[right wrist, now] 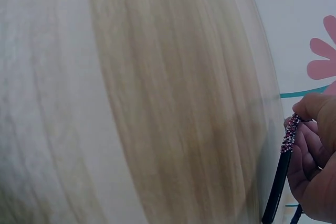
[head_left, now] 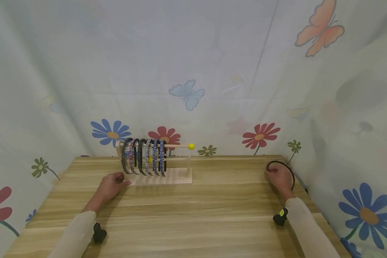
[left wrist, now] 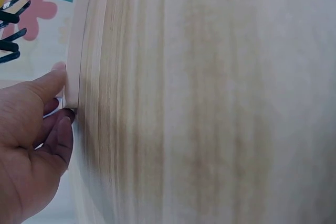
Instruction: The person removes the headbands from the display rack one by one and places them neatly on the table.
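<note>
A wooden stand (head_left: 178,176) on the table's left half carries several glittery toothed headbands (head_left: 155,154) side by side on its rods. At the left front corner of the stand's base, my left hand (head_left: 109,185) grips the wood. In the left wrist view its thumb (left wrist: 51,81) lies along the base's edge, with the curled fingers at the end. Far to the right, my right hand (head_left: 280,178) pinches one dark headband (head_left: 293,176) just above the table. The right wrist view shows pink-and-silver glitter on this headband (right wrist: 287,139) near the thumb.
The stand's upper rod ends in a yellow ball (head_left: 191,146) on the right. Bare wood-grain tabletop (head_left: 206,211) lies between the hands. Behind the table hangs a pale cloth (head_left: 219,118) printed with flowers and butterflies.
</note>
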`<move>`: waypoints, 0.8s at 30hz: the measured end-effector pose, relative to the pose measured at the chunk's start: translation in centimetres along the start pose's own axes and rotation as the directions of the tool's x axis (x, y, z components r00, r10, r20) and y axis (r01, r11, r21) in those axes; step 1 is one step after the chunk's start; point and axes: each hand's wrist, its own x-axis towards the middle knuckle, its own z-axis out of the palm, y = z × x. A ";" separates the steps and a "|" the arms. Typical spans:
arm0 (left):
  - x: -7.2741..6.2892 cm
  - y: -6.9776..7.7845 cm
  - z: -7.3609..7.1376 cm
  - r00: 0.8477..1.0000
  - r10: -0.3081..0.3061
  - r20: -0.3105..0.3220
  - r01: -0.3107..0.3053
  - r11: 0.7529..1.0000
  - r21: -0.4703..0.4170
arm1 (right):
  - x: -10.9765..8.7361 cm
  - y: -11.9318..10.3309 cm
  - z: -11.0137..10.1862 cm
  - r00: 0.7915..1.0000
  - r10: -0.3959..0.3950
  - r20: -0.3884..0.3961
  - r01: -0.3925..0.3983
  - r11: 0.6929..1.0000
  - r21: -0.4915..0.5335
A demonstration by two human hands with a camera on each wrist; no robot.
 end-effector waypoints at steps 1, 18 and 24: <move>0.0 0.0 0.0 1.000 0.003 0.000 -0.003 1.000 0.002 | 0.0 0.0 0.0 1.000 -0.001 0.001 0.001 1.000 0.000; 0.0 0.0 0.0 1.000 -0.024 0.017 0.024 1.000 -0.001 | -0.3 0.0 0.6 0.985 0.149 0.090 -0.146 0.988 -0.040; 0.1 0.0 -0.1 0.999 -0.026 0.019 0.026 1.000 0.004 | -0.4 -0.1 0.5 0.984 0.150 0.097 -0.147 0.989 -0.033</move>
